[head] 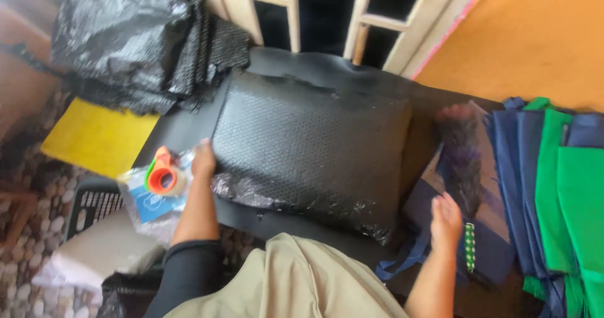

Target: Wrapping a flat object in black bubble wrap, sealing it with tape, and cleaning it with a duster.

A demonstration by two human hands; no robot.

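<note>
The left hand point(202, 159) rests flat, fingers loose, on the left edge of the black bubble-wrapped parcel point(308, 151) lying mid-table. The right hand point(445, 220) is open on the navy tote bag point(469, 230) beside it — gripping nothing. Risk: the tape dispenser point(163, 173) sits near the table edge and could be knocked off.

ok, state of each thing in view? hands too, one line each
left hand: flat against the left edge of the black bubble-wrap parcel
right hand: open, resting on the dark blue bag
black bubble-wrap parcel: wrapped shut, lying flat on the black table
tape dispenser: lying on a clear plastic packet
dark blue bag: flat, handle loop hanging off the edge
green and blue bags: stacked flat, overlapping
black bubble-wrap pile: loosely folded
</note>
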